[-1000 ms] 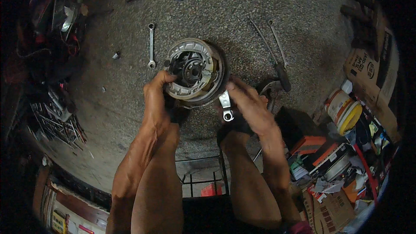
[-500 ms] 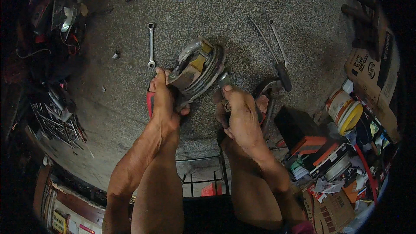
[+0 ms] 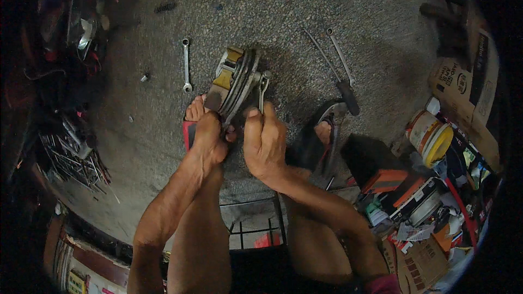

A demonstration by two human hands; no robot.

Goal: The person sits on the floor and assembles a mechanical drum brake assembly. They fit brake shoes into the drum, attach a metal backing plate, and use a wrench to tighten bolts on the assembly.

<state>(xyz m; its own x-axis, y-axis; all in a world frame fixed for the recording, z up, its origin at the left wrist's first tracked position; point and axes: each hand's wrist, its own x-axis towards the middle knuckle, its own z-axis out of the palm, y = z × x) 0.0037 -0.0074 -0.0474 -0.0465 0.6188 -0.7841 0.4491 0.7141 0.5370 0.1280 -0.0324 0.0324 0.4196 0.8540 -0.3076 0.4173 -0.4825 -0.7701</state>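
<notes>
My left hand (image 3: pixel 208 133) grips the lower edge of a round, ridged metal part (image 3: pixel 239 84), which stands on edge above my left foot. Yellow blocks (image 3: pixel 222 79) show on the part's left face. In my closed right hand (image 3: pixel 266 139) is a wrench (image 3: pixel 262 95), its shaft pointing away from me. The wrench head is at the hub on the part's right side; whether it is seated on a nut I cannot make out. My left fingertips are partly hidden by the part.
Another wrench (image 3: pixel 187 65) lies on the speckled floor to the left. At right lie a third wrench (image 3: pixel 340 54) and a dark-handled thin tool (image 3: pixel 347 97). A paint-streaked bucket (image 3: pixel 430 139), cardboard boxes (image 3: pixel 463 84) and clutter fill the right side. Metal rods (image 3: pixel 73 158) lie at left.
My right hand has moved left and brought the wrench head up to the part's hub. The round part has tilted more upright, now showing its edge more.
</notes>
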